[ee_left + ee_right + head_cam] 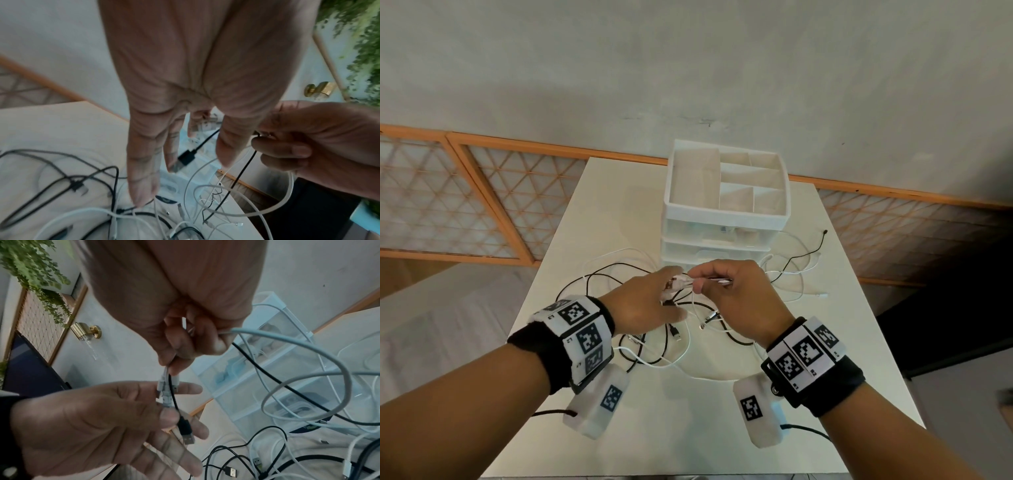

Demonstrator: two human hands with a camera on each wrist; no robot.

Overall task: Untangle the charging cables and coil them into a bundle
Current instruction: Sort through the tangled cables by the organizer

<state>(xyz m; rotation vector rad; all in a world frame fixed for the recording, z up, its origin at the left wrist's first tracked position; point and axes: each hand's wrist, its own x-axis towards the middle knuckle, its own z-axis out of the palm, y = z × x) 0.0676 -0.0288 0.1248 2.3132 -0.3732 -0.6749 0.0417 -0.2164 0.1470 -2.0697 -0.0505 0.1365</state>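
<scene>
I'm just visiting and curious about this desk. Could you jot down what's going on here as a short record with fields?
Setting: white table with a drawer unit at the back
Cables: black and white, tangled on the table
Right hand: grips several cable ends together
Left hand: fingers extended, touching the plugs hanging from the right hand
Progress: nothing coiled yet

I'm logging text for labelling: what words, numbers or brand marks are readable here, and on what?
No brand names or words are readable.
Left wristband: black-and-white square code markers with tiny characters beside them, too small to read.
Right wristband: the same, unreadable.
White plastic drawer organiser: no visible text.
</scene>
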